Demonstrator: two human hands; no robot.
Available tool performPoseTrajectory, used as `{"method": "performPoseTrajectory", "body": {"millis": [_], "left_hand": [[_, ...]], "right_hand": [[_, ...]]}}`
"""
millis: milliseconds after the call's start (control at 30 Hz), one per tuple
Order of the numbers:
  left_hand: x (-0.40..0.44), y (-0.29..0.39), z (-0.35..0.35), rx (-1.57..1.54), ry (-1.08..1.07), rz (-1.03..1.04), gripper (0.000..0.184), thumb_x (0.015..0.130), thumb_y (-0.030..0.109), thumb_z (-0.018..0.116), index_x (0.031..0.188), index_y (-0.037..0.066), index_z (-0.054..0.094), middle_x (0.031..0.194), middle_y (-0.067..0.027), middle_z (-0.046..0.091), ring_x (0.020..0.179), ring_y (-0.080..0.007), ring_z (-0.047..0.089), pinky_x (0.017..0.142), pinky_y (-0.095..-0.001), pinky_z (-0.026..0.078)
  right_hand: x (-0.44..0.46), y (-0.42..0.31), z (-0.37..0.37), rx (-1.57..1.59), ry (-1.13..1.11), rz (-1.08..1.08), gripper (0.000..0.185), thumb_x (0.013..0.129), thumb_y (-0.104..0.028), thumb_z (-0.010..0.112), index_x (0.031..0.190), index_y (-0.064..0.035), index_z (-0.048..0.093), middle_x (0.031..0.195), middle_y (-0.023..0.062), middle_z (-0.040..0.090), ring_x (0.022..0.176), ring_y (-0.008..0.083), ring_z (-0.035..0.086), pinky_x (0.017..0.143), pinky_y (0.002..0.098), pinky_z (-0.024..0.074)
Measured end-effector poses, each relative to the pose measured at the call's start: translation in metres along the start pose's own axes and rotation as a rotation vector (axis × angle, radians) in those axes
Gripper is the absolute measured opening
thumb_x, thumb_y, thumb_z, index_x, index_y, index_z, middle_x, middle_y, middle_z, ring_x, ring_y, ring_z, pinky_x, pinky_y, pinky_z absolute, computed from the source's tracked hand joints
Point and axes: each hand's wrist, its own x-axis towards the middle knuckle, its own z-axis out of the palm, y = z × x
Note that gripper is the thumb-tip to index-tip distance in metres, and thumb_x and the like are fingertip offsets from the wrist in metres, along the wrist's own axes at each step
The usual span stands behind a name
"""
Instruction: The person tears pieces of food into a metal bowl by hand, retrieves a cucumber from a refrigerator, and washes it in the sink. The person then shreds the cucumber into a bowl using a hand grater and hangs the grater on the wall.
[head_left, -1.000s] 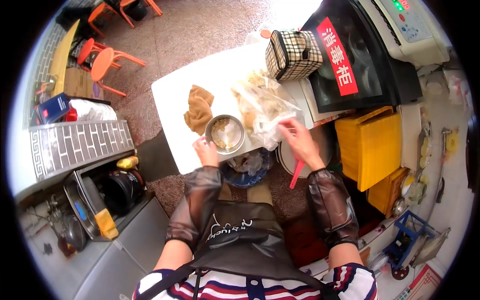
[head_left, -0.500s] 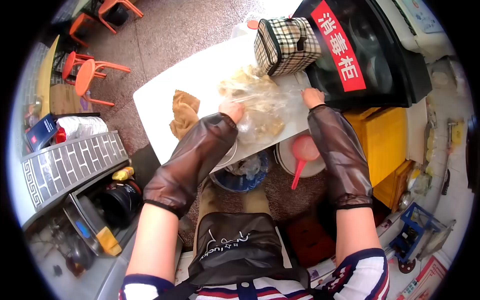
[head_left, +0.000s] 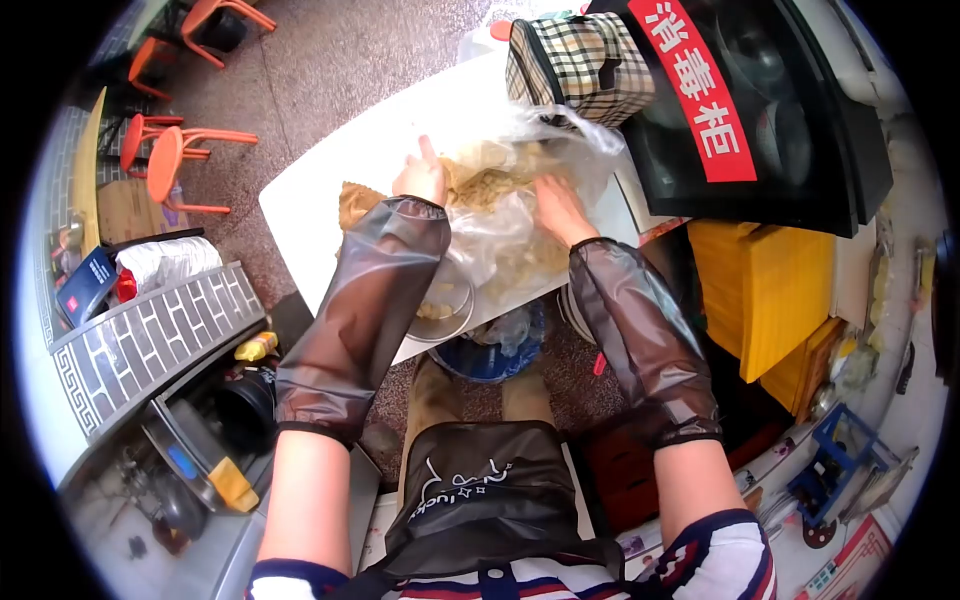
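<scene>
Your hands are apart, forearms extended. Left hand [head_left: 421, 180]: at the left edge of the clear bag [head_left: 492, 222], one finger pointing away from you. Right hand [head_left: 562, 208]: at its right side. You cannot tell whether either grips. The clear bag lies on the bench [head_left: 312, 205], beyond the bowl [head_left: 455, 297].

A white table [head_left: 320, 165] fills the middle of the frame, its rounded left corner reaching toward the stools. On it, left of centre, lies a crumpled brown cloth [head_left: 357, 203], partly hidden. A clear plastic bag [head_left: 492, 236] with pale, yellowish pieces in it spreads across the middle of the top. A round metal bowl [head_left: 462, 322], also holding pale pieces, sits at the table's lower edge. Toward the upper right stands a checked bag [head_left: 580, 65]. Speckled brownish floor [head_left: 310, 60] covers the upper left, where orange stools [head_left: 165, 168] stand.
</scene>
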Motion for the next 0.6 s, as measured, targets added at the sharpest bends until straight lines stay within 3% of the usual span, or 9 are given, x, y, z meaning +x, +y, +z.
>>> {"method": "performPoseTrajectory", "body": {"millis": [100, 133, 200, 233, 267, 300, 367, 500, 600], "left_hand": [[-0.003, 0.008, 0.011, -0.030, 0.129, 0.164, 0.043, 0.074, 0.009, 0.055, 0.116, 0.001, 0.048, 0.089, -0.0203, 0.058, 0.076, -0.0318, 0.060, 0.065, -0.0415, 0.049], [0.001, 0.011, 0.014, -0.030, 0.129, 0.161, 0.043, 0.074, 0.009, 0.055, 0.116, 0.001, 0.048, 0.089, -0.0203, 0.058, 0.076, -0.0318, 0.060, 0.065, -0.0415, 0.049], [0.014, 0.014, 0.028, 0.115, 0.149, 0.545, 0.019, 0.067, 0.008, 0.057, 0.084, 0.005, 0.064, 0.086, -0.0134, 0.061, 0.077, -0.0278, 0.059, 0.065, -0.0392, 0.049], [0.013, 0.017, 0.040, -0.035, 0.157, 0.554, 0.008, 0.061, 0.003, 0.056, 0.066, 0.006, 0.062, 0.075, -0.0114, 0.061, 0.082, -0.0285, 0.054, 0.071, -0.0371, 0.046], [0.014, 0.016, 0.046, 0.053, 0.041, 0.583, 0.013, 0.067, 0.009, 0.056, 0.075, 0.009, 0.066, 0.085, -0.0099, 0.064, 0.079, -0.0258, 0.060, 0.067, -0.0381, 0.049], [0.016, 0.014, 0.055, 0.058, -0.024, 0.540, 0.014, 0.070, 0.009, 0.056, 0.080, 0.008, 0.065, 0.085, -0.0108, 0.064, 0.080, -0.0261, 0.061, 0.068, -0.0388, 0.049], [0.020, 0.011, 0.060, 0.053, -0.091, 0.495, 0.016, 0.072, 0.010, 0.055, 0.084, 0.008, 0.064, 0.086, -0.0117, 0.064, 0.082, -0.0264, 0.061, 0.070, -0.0394, 0.049], [0.037, 0.000, 0.070, -0.044, -0.222, 0.380, 0.025, 0.074, 0.012, 0.055, 0.098, 0.006, 0.060, 0.090, -0.0135, 0.063, 0.086, -0.0283, 0.061, 0.073, -0.0401, 0.048], [0.027, 0.001, 0.085, -0.013, -0.271, 0.310, 0.036, 0.071, 0.018, 0.060, 0.105, 0.005, 0.057, 0.094, -0.0146, 0.063, 0.094, -0.0293, 0.059, 0.080, -0.0414, 0.045]], "right_hand": [[0.011, -0.023, 0.019, 0.834, 0.006, -0.452, 0.030, 0.079, -0.012, 0.048, 0.105, 0.0005, 0.056, 0.103, 0.0178, 0.056, 0.101, 0.0297, 0.052, 0.085, 0.0367, 0.0414], [0.018, -0.025, 0.038, 0.834, 0.004, -0.454, 0.030, 0.079, -0.012, 0.048, 0.105, 0.0005, 0.056, 0.103, 0.0178, 0.056, 0.101, 0.0297, 0.052, 0.085, 0.0367, 0.0414], [0.029, -0.025, 0.072, 1.201, -0.550, 0.000, 0.026, 0.079, -0.013, 0.046, 0.098, 0.0002, 0.060, 0.095, 0.0169, 0.060, 0.090, 0.0303, 0.055, 0.078, 0.0376, 0.0434], [0.018, -0.017, 0.080, 1.200, -0.567, -0.227, 0.026, 0.081, -0.015, 0.045, 0.094, 0.0021, 0.061, 0.092, 0.0189, 0.063, 0.078, 0.0307, 0.057, 0.072, 0.0389, 0.0446], [0.015, -0.002, 0.112, 0.401, -0.662, -0.213, 0.026, 0.083, -0.014, 0.048, 0.100, 0.0008, 0.060, 0.101, 0.0185, 0.062, 0.094, 0.0316, 0.059, 0.081, 0.0378, 0.0452], [-0.010, -0.016, 0.066, 0.160, -0.738, -0.231, 0.024, 0.080, -0.009, 0.044, 0.094, 0.0023, 0.060, 0.096, 0.0199, 0.062, 0.085, 0.0333, 0.061, 0.070, 0.0428, 0.0474], [-0.060, -0.008, 0.069, -0.005, -0.545, -0.103, 0.033, 0.079, -0.011, 0.047, 0.111, -0.0029, 0.052, 0.096, 0.0199, 0.062, 0.089, 0.0334, 0.060, 0.075, 0.0438, 0.0465], [-0.083, -0.006, 0.032, -0.004, -0.650, -0.117, 0.034, 0.080, -0.010, 0.045, 0.113, -0.0017, 0.048, 0.105, 0.0227, 0.056, 0.095, 0.0341, 0.057, 0.080, 0.0419, 0.0447], [-0.054, -0.033, 0.035, 0.237, -0.046, -0.347, 0.046, 0.077, -0.012, 0.050, 0.121, -0.0002, 0.041, 0.122, 0.0242, 0.042, 0.106, 0.0353, 0.049, 0.086, 0.0408, 0.0422]]}}
